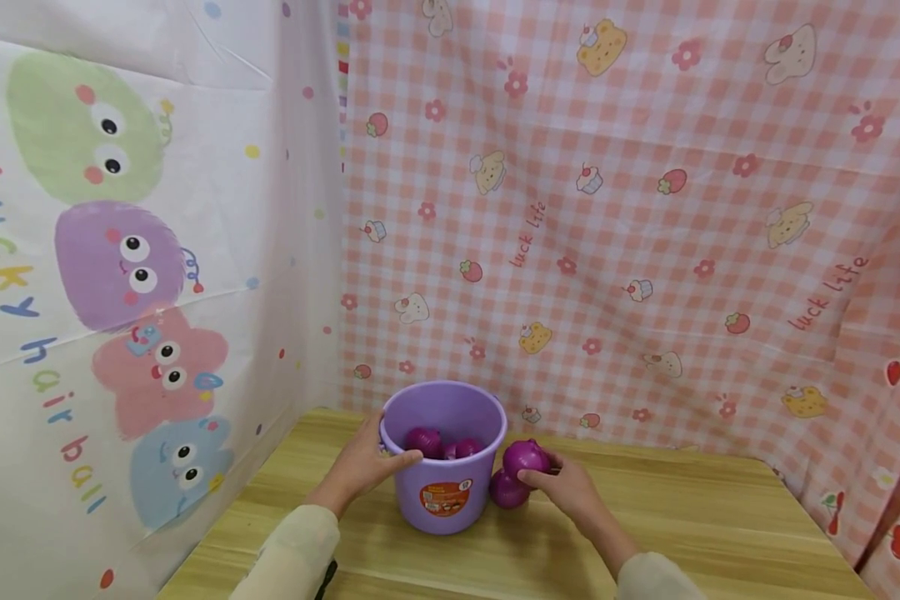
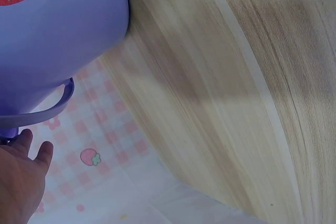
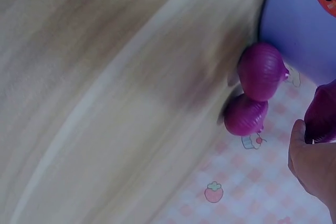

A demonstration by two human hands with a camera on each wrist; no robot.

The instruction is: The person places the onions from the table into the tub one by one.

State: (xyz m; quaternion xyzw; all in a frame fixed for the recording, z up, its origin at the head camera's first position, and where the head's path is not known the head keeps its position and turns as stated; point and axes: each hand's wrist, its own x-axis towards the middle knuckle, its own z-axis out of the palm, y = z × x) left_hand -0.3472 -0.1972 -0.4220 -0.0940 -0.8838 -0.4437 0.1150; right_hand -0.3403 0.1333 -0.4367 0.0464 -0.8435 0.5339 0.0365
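A purple bucket [image 1: 442,500] stands upright on the table, with red onions [image 1: 423,442] lying inside. At the bucket's left rim is my left hand [image 1: 363,462], thumb over the front of the rim and fingers on the outer side by the handle [image 2: 50,113]. My right hand [image 1: 570,493] holds a glossy red onion [image 1: 526,457] just right of the bucket, between thumb and fingers. In the right wrist view, two more onions rest on the table: one onion [image 3: 261,72] beside the bucket, another onion [image 3: 245,115] next to it. The held onion [image 3: 323,113] is partly cut off there.
The wood-grain table [image 1: 645,517] extends to the right and in front of the bucket. A pink checked cloth [image 1: 615,250] hangs behind it. On the left hangs a white cloth [image 1: 270,250] with cartoon figures.
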